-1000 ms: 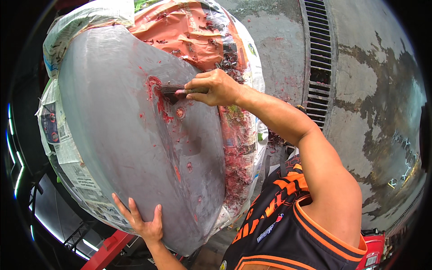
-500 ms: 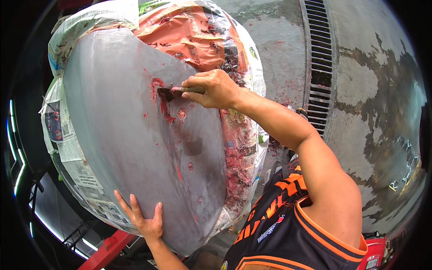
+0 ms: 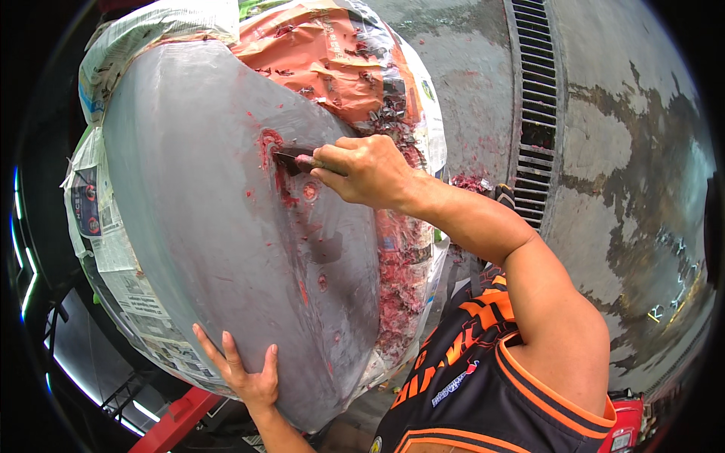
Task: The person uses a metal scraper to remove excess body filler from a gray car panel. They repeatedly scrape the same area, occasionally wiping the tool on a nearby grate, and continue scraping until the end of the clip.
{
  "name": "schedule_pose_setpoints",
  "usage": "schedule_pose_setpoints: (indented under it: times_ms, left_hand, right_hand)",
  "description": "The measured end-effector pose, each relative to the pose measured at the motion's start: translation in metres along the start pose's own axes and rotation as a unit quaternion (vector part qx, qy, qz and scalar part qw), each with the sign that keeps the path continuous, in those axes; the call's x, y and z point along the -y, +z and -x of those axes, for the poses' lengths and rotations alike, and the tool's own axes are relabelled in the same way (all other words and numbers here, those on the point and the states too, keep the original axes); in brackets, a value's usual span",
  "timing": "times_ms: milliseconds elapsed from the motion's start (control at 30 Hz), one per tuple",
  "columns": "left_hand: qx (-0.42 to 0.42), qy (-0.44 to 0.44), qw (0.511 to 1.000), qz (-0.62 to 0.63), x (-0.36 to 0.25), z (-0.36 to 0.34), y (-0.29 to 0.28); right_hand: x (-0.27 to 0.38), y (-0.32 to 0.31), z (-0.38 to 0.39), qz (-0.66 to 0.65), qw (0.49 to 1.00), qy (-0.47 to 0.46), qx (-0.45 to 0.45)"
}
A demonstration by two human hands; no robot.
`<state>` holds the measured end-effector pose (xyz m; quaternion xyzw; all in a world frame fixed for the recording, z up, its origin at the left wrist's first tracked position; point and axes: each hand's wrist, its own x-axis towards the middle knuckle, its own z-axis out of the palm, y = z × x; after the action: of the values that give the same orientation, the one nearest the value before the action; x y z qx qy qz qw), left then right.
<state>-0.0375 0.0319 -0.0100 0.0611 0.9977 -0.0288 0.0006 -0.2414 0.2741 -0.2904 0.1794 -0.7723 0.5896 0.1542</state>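
A large curved grey panel [image 3: 204, 219], like a car body part, lies before me with red paint or filler patches on it. My right hand [image 3: 366, 170] grips a scraper [image 3: 294, 158] by its handle. The scraper's dark blade meets the panel beside a red patch [image 3: 269, 142] near the crease. A smaller round red spot [image 3: 310, 192] shows just below the blade. Down at the panel's near left edge, my left hand [image 3: 249, 377] lies flat with fingers spread, holding nothing.
Newspaper [image 3: 136, 294] and orange masking sheet [image 3: 302, 57] surround the panel. Red and dark scrapings [image 3: 400, 302] cover the paper on the right. A metal drain grate [image 3: 538, 83] runs along the concrete floor. A red metal arm [image 3: 175, 423] stands at lower left, a red object [image 3: 627, 423] at lower right.
My right hand has moved slightly right and down with the scraper, its blade still by the red patch. My left hand stays on the panel.
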Motion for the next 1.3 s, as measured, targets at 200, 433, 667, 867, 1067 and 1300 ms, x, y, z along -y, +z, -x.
schedule_pose_setpoints:
  times_ms: [200, 433, 667, 867, 1067, 1300]
  left_hand:
    - [-0.003, -0.002, 1.0, 0.005, -0.005, -0.002, 0.001]
    - [-0.011, 0.005, 1.0, -0.006, -0.005, -0.003, 0.002]
    - [-0.006, 0.002, 1.0, 0.001, -0.005, -0.003, 0.0]
    - [-0.001, 0.003, 1.0, 0.012, -0.001, -0.003, 0.0]
    - [-0.001, 0.002, 1.0, 0.014, 0.001, -0.001, 0.0]
    - [0.002, 0.003, 1.0, 0.019, 0.001, -0.001, 0.0]
  right_hand:
    - [-0.033, 0.012, -0.01, -0.318, 0.944, 0.084, 0.038]
    - [-0.027, 0.015, 0.017, -0.167, 0.983, 0.012, -0.072]
    - [-0.022, 0.013, 0.009, -0.153, 0.985, 0.014, -0.077]
    - [-0.021, 0.016, 0.0, -0.223, 0.971, 0.083, -0.018]
    - [-0.016, 0.016, 0.006, -0.351, 0.921, 0.171, 0.004]
    - [-0.022, -0.009, 0.008, -0.232, 0.96, 0.156, -0.01]
